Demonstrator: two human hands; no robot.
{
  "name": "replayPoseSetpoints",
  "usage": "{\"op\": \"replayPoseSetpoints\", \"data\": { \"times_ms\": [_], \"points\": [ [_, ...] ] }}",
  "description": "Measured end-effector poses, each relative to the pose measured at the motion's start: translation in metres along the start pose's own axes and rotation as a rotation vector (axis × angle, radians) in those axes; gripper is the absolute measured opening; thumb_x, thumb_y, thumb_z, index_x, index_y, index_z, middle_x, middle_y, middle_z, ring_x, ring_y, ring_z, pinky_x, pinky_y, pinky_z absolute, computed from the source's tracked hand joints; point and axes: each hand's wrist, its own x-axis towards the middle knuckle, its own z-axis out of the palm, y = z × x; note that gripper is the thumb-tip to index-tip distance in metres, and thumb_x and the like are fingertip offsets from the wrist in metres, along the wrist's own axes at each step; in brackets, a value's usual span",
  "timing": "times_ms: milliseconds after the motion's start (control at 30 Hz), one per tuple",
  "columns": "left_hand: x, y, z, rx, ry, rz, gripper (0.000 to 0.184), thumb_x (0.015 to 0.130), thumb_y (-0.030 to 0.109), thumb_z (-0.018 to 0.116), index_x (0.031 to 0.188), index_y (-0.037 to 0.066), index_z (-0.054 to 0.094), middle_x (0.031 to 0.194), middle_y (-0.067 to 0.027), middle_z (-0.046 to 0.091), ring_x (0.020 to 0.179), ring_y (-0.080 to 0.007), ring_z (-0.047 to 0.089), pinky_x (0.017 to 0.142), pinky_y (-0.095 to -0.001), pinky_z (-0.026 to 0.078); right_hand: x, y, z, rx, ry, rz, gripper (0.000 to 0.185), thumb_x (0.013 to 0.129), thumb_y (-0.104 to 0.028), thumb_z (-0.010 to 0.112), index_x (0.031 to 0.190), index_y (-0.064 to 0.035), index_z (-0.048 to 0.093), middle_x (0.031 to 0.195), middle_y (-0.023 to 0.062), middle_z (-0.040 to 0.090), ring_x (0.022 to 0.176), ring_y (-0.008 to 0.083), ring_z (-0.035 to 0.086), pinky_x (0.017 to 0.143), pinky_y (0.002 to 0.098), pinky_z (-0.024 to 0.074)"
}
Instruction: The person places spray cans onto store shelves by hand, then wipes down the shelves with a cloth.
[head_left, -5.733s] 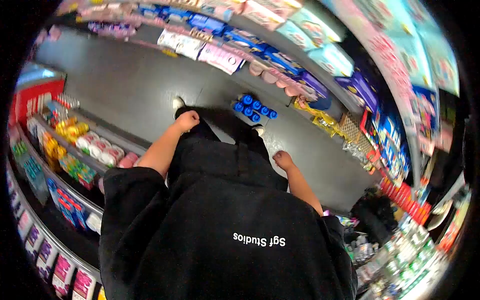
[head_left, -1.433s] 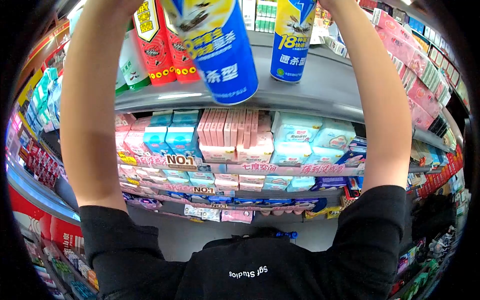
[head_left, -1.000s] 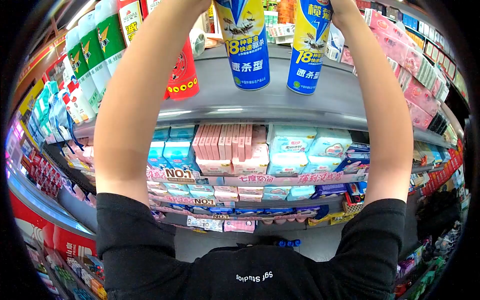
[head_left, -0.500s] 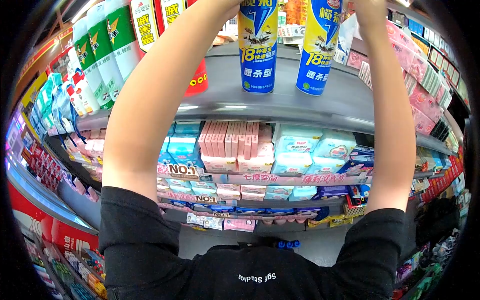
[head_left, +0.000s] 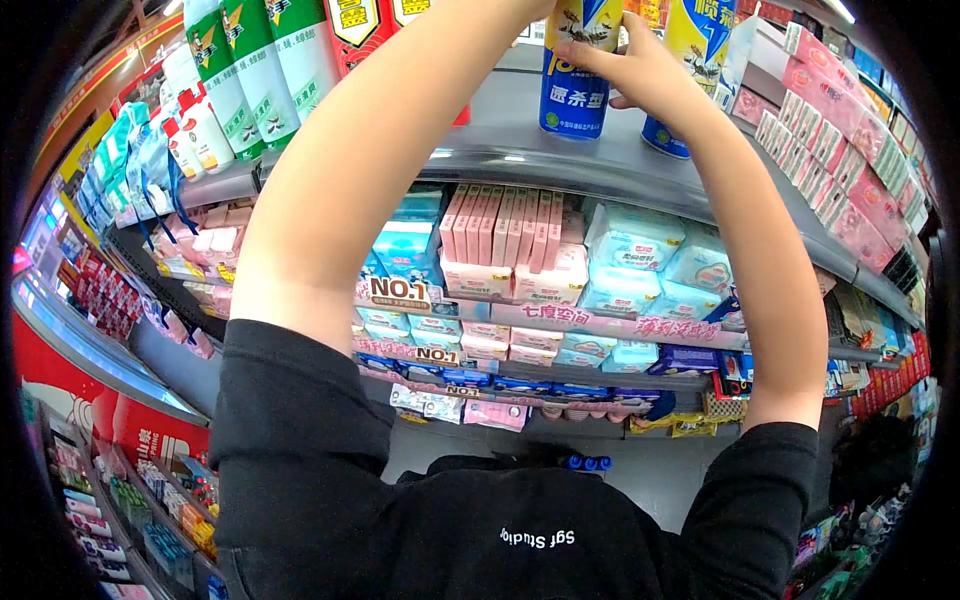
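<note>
A blue and yellow insecticide spray can (head_left: 573,108) stands upright on the grey top shelf. My right hand (head_left: 648,72) is closed around its right side, thumb across the front. A matching spray can (head_left: 703,45) is behind my right hand and wrist, partly covered by them. My left hand (head_left: 535,8) reaches the top edge of the picture by the first can's upper part; its fingers are cut off from view. The upper ends of both cans are out of the picture.
Green and white spray cans (head_left: 262,75) and red and yellow cans (head_left: 362,30) line the shelf's left side. Pink tissue packs (head_left: 835,150) are stacked at right. Lower shelves hold pink and blue packs (head_left: 636,240) behind a labelled shelf edge (head_left: 620,322).
My right hand has come down and left from the top edge onto the first can. The view has shifted, so the shelf goods appear further right and higher.
</note>
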Motion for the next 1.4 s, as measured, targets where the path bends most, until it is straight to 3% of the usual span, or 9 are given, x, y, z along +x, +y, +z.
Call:
{"op": "replayPoseSetpoints", "data": {
  "times_ms": [133,200,233,300,367,567,1100,1233,1400],
  "points": [
    [-0.05,0.003,-0.014,0.097,0.026,-0.081,0.033,0.077,0.02,0.067,0.101,-0.001,0.06,0.089,-0.0125,0.063,0.092,-0.0171,0.058,0.077,-0.0328,0.048,-0.001,-0.003,-0.001,0.105,-0.066,0.069,0.08,0.074,-0.048,0.072,0.132,-0.0055,0.036,0.12,0.0151,0.056,0.109,0.0258,0.057,0.08,0.0404,0.0524],
    [-0.08,-0.024,-0.028,0.081,-0.209,-0.021,0.061,0.08,0.032,0.062,0.124,-0.007,0.046,0.121,-0.0203,0.056,0.11,-0.0246,0.057,0.093,-0.0331,0.046,-0.001,0.004,0.0,0.159,-0.074,0.062,0.08,0.074,-0.047,0.072,0.133,-0.0063,0.035,0.12,0.0144,0.056,0.109,0.0248,0.057,0.08,0.0402,0.0523],
    [-0.098,-0.012,-0.036,0.125,-0.194,-0.246,0.067,0.08,0.031,0.062,0.129,-0.008,0.039,0.128,-0.0212,0.049,0.115,-0.0239,0.051,0.097,-0.0333,0.041,-0.002,0.007,0.002,0.208,-0.084,0.056,0.08,0.074,-0.046,0.073,0.133,-0.0071,0.034,0.12,0.0137,0.056,0.109,0.0238,0.057,0.08,0.04,0.0522],
    [-0.125,0.005,-0.034,0.031,-0.211,-0.44,0.065,0.084,0.033,0.058,0.136,0.001,0.037,0.129,-0.0144,0.047,0.12,-0.022,0.043,0.102,-0.0354,0.032,-0.002,0.011,0.01,0.233,0.039,-0.065,0.066,0.071,-0.039,0.075,0.115,0.0017,0.048,0.09,0.0142,0.064,0.078,0.0176,0.064,0.057,0.0257,0.052],
    [-0.131,-0.002,-0.036,0.033,-0.295,-0.369,0.063,0.085,0.032,0.056,0.136,0.0,0.036,0.128,-0.0146,0.048,0.117,-0.0221,0.046,0.1,-0.0348,0.035,0.003,0.014,0.01,0.246,0.009,-0.063,0.071,0.069,-0.043,0.077,0.115,0.002,0.046,0.094,0.0147,0.063,0.078,0.0167,0.063,0.053,0.0281,0.0518],
    [-0.132,-0.002,-0.047,-0.108,-0.259,-0.348,0.062,0.084,0.016,0.054,0.138,-0.004,0.031,0.128,-0.0135,0.049,0.116,-0.018,0.046,0.101,-0.0294,0.033,-0.005,-0.017,0.019,0.413,-0.039,-0.073,0.073,0.072,-0.027,0.079,0.124,0.0039,0.038,0.112,0.0162,0.059,0.103,0.0211,0.057,0.089,0.0318,0.0456],
    [-0.159,0.008,-0.072,-0.152,-0.255,-0.325,0.071,0.082,0.002,0.054,0.144,-0.002,0.018,0.13,-0.0124,0.043,0.107,-0.0157,0.05,0.093,-0.0286,0.04,0.003,-0.024,0.05,0.412,-0.023,-0.076,0.074,0.073,-0.027,0.078,0.126,0.0048,0.039,0.114,0.0195,0.059,0.104,0.023,0.059,0.086,0.034,0.0486],
    [-0.166,0.002,-0.077,0.005,-0.26,-0.273,0.074,0.083,0.009,0.055,0.145,-0.002,0.016,0.141,-0.0188,0.033,0.129,-0.0263,0.037,0.106,-0.0339,0.03,-0.006,-0.027,0.047,0.434,-0.05,-0.048,0.079,0.071,-0.029,0.079,0.13,0.0045,0.038,0.114,0.0202,0.059,0.103,0.024,0.06,0.085,0.0351,0.0499],
    [-0.171,0.003,-0.088,0.235,-0.319,-0.234,0.072,0.082,0.014,0.056,0.143,-0.004,0.021,0.144,-0.023,0.029,0.136,-0.0291,0.028,0.11,-0.0361,0.023,-0.008,-0.008,0.05,0.224,-0.088,-0.032,0.086,0.071,-0.026,0.08,0.136,0.0021,0.031,0.113,0.0211,0.059,0.097,0.0237,0.061,0.074,0.0323,0.0526]
  ]
}}
